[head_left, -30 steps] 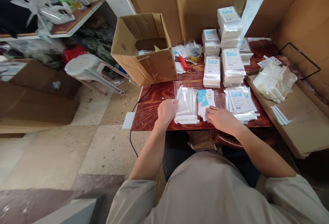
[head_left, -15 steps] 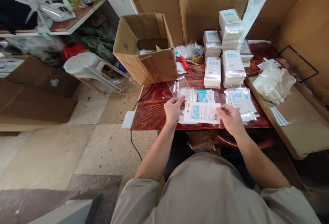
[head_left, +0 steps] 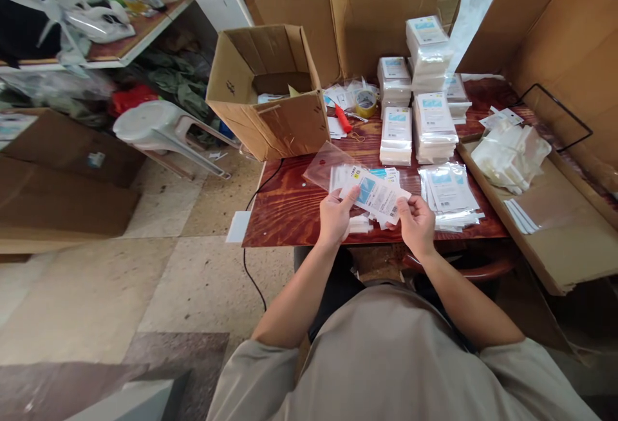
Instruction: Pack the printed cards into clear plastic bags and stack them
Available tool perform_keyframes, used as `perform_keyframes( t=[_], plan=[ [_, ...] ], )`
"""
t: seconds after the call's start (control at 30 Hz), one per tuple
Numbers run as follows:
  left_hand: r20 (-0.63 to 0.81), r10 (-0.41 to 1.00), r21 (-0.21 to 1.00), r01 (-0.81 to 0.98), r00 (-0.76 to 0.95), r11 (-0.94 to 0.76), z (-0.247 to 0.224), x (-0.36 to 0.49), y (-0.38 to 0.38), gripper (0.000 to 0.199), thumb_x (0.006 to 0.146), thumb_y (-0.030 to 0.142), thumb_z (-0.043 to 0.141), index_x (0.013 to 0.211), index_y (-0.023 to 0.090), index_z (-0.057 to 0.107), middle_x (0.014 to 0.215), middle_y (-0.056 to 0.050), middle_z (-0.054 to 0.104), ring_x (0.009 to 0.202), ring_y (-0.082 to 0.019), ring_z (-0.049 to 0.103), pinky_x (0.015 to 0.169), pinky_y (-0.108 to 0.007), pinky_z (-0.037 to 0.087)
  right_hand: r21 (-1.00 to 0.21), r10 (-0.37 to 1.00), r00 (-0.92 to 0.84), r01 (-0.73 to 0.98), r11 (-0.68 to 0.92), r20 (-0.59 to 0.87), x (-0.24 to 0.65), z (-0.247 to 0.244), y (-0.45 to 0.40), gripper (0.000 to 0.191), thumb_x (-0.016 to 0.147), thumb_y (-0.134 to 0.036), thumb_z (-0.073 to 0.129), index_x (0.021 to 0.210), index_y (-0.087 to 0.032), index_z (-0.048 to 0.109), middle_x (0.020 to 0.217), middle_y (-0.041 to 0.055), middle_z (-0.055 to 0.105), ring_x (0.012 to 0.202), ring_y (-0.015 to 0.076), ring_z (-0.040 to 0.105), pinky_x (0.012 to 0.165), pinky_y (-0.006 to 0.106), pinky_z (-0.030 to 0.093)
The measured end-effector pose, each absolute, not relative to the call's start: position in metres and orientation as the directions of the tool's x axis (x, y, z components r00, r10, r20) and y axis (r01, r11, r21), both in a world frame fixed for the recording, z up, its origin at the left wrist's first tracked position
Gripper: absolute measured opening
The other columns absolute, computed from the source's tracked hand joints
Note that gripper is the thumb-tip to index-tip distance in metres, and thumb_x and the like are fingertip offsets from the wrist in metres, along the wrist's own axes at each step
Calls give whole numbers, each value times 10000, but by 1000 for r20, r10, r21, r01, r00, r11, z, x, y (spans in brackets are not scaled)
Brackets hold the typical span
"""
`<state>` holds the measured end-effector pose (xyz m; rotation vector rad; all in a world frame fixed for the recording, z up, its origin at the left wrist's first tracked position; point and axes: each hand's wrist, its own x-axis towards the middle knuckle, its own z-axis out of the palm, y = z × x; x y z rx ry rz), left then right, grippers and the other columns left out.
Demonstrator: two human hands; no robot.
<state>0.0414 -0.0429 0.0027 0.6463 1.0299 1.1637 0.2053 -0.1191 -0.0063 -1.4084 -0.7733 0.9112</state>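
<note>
Between my two hands is a white printed card (head_left: 379, 197) with a blue picture and a yellow mark, tilted down to the right. My left hand (head_left: 335, 216) pinches its left part, thumb on top. The right hand (head_left: 417, 223) is closed on its lower right end. Beyond my left fingers spreads a clear plastic bag (head_left: 327, 162); whether those fingers also grip it, I cannot tell. More blue-and-white cards (head_left: 389, 175) lie on the table partly behind the held card. Packed cards in clear sleeves (head_left: 448, 190) lie in a loose pile right of my right hand.
Stacks of packed cards (head_left: 396, 126) stand at the back of the red-brown table (head_left: 280, 215). An open cardboard box (head_left: 284, 126) is at the left, near a tape roll (head_left: 365, 103) and a red-handled tool (head_left: 342, 118). A cardboard tray (head_left: 574, 241) with plastic bags (head_left: 512, 154) lies right.
My hands have come closer together, and the card has turned from nearly level to sloping down to the right. The clear bag has shifted left and now lies flatter.
</note>
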Motion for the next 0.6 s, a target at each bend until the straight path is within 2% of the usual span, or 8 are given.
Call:
perform_keyframes(
  t=[0.1,0.2,0.3,0.37,0.47,0.53,0.6],
  plan=[
    [-312,946,840,-439,88,318,3,46,-53,664,560,523,1039,1003,119,755,968,-106,807,787,-240,774,683,-362,672,-999,845,534,-49,-11,-36,197,-14,-109,556,862,-758,722,848,-243,514,663,-13,627,522,155,587,472,285,535],
    [-334,929,835,-406,160,370,2,52,-66,651,602,561,1017,1008,118,765,957,-122,806,821,-274,793,703,-384,683,-997,731,678,41,71,80,187,-16,-101,530,870,-722,714,778,-244,505,649,-12,562,607,149,551,578,279,523],
    [-340,919,831,-395,198,392,3,59,-77,640,627,619,989,977,126,778,957,-137,809,906,-312,806,752,-400,692,-994,698,708,53,100,108,179,-17,-95,465,901,-676,672,821,-241,525,744,15,618,716,172,590,695,301,552],
    [-307,933,833,-422,185,358,5,60,-80,641,634,611,990,1023,143,790,1029,-136,815,991,-322,802,793,-399,691,-995,773,631,-22,101,65,178,-18,-92,446,904,-667,652,978,-234,575,899,44,700,821,197,658,763,323,582],
    [-290,941,851,-403,176,337,6,53,-76,650,639,598,997,1058,145,793,1060,-130,814,951,-306,800,723,-363,677,-976,939,339,-217,19,-57,186,-18,-91,537,880,-683,688,1152,-225,619,1072,81,754,938,238,725,794,350,614],
    [-300,934,877,-329,196,351,4,45,-73,639,644,598,996,1029,132,788,1021,-126,812,824,-272,788,622,-329,645,-957,974,186,-282,-73,-129,192,-18,-94,540,850,-692,750,1091,-215,668,1054,81,766,930,249,740,771,351,621],
    [-278,943,903,-286,183,321,2,37,-69,624,664,594,987,1029,132,781,1010,-114,810,741,-229,760,579,-307,618,-958,967,203,-269,-99,-157,197,-16,-97,511,813,-681,817,962,-210,683,975,60,764,862,229,732,743,334,613]
  ],
)
